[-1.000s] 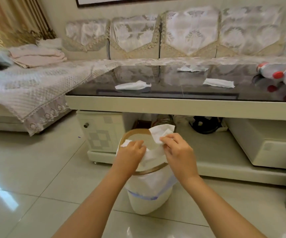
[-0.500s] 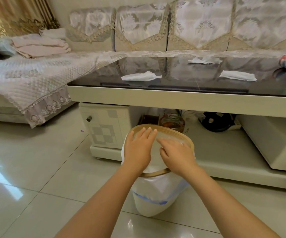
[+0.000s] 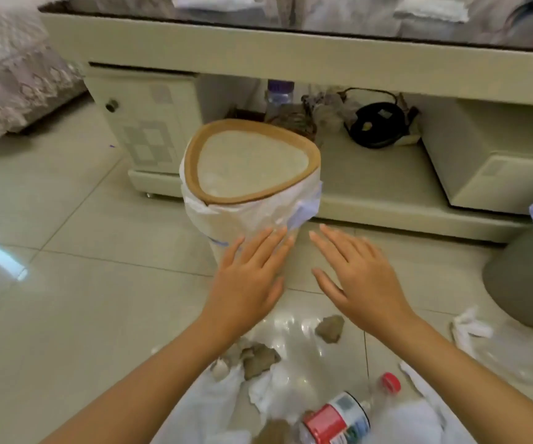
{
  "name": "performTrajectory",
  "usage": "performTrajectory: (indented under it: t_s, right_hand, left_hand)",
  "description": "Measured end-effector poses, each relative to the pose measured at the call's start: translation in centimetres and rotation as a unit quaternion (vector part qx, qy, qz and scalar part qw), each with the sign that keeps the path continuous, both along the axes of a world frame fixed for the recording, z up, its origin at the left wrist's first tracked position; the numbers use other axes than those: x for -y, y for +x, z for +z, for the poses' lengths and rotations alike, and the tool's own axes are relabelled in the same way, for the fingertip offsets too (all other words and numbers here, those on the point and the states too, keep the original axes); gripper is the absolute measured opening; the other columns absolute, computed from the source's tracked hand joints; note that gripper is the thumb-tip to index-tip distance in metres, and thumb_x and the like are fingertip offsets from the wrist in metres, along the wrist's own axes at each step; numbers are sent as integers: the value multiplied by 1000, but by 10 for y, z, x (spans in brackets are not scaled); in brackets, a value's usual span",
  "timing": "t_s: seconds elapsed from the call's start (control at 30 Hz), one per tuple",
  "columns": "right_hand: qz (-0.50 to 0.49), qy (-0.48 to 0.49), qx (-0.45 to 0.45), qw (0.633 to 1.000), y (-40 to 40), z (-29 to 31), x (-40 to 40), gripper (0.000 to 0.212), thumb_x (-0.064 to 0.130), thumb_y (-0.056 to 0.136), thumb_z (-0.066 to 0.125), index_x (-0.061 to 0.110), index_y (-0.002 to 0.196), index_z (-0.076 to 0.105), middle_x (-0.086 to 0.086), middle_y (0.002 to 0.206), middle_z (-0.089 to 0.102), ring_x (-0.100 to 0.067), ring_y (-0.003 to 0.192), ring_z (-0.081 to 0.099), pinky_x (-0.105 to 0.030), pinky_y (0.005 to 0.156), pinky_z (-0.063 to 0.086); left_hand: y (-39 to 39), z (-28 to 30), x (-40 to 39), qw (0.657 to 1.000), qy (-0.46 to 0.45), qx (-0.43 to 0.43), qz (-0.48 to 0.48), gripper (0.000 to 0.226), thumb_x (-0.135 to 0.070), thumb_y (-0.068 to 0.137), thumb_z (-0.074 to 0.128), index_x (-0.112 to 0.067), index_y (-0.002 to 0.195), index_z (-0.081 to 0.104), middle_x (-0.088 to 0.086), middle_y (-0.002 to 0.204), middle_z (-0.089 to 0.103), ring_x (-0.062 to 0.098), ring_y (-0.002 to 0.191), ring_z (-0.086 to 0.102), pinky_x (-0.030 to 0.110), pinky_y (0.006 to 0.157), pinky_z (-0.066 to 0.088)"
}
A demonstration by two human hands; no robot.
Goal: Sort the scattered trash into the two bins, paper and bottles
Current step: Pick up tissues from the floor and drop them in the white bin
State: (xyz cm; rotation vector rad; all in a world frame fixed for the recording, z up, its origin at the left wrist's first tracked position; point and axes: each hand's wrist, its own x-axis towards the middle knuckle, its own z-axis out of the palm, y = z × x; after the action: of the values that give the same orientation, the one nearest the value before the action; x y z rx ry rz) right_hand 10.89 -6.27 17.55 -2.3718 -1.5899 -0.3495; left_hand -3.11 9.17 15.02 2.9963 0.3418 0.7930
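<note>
Both hands are flat and spread, holding nothing: the left hand (image 3: 249, 277) hovers in front of the bin (image 3: 249, 184), its fingertips at or just short of the liner, and the right hand (image 3: 359, 277) hangs just right of the bin's foot, clear of it.

The bin stands on the floor against the low tabletop (image 3: 290, 56), lined with a white bag folded over a tan rim; white paper already lies inside. In front of the bin, nearest the viewer, the remaining trash is scattered: white tissues (image 3: 268, 395), brown crumpled wads (image 3: 258, 360), and a bottle (image 3: 345, 415) with a red cap lying on its side. A second, grey bin (image 3: 524, 283) sits to the right of the first, and more tissues (image 3: 431, 9) lie on the tabletop behind it.

The tissues look soft and nearly weightless, so a loose pinch anywhere should lift them, several at once. The bottle appears to be thin clear plastic, light and smooth, likely to dent if squeezed; wrapping the fingers round its labelled middle seems safest.
</note>
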Motion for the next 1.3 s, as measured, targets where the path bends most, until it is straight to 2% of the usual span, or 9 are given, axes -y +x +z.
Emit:
performTrajectory:
  t_s: [0.33,0.47,0.53,0.63,0.7,0.83,1.0,1.13,1.3]
  right_hand:
    - [-16,-166,-92,982,-26,-93,60,54,38,88,56,19,138,44,-9,142,48,-28,123,52,-51,101,40]
    - [-5,-231,-110,967,-36,-118,63,62,45,88,52,22,143,36,-10,147,41,-32,127,48,-54,101,39]
    - [-5,-264,-118,957,-38,-128,62,70,51,88,50,27,148,22,-10,155,24,-33,137,32,-56,106,29]
    - [-46,-316,-155,935,-36,-141,59,81,67,86,39,38,148,-4,-5,159,-8,-31,145,3,-59,110,16]
    - [-62,-328,-178,925,-38,-147,57,85,72,83,38,40,147,-7,-5,157,-11,-31,145,1,-61,108,19]
    - [-13,-302,-217,928,-51,-154,49,83,68,83,45,33,148,6,-5,153,7,-28,138,25,-48,103,38]
    - [47,-250,-253,933,-70,-151,33,72,51,89,52,32,148,16,4,156,13,-18,136,30,-32,95,43]
    - [16,-223,-250,942,-60,-148,19,72,46,89,56,38,148,16,6,158,11,-19,139,25,-35,106,34]
    - [22,-242,-290,926,-61,-151,4,81,51,82,63,45,147,15,8,159,7,-19,135,33,-34,98,41]
  left_hand:
    - [-54,-90,20,980,-85,-177,20,68,-45,78,66,-17,137,49,3,140,51,24,121,55,38,84,50]
    - [-78,-114,25,912,-132,-379,87,95,-69,79,48,-26,152,4,0,160,6,27,146,11,53,109,24]
    - [-93,-122,24,876,-134,-446,123,113,-79,70,49,-29,149,-15,0,159,-14,29,146,-8,61,109,15]
    - [-108,-126,14,842,-186,-484,150,130,-80,58,60,-35,144,-25,0,156,-26,33,144,-15,68,106,15]
    - [-113,-128,9,815,-241,-503,159,137,-72,54,73,-37,144,-25,0,156,-26,34,144,-13,67,107,17]
    - [-113,-133,12,855,-259,-436,114,122,-50,64,80,-31,151,-4,6,159,-1,32,144,11,49,107,35]
    - [-106,-138,13,907,-250,-332,73,91,-37,76,75,-25,148,21,0,147,33,21,124,42,34,85,47]
    - [-103,-135,10,907,-295,-288,81,92,-40,74,76,-26,148,23,-4,149,32,18,127,42,28,90,43]
    - [-107,-132,2,895,-275,-334,111,102,-46,69,78,-24,149,20,-3,153,28,21,133,37,38,101,40]
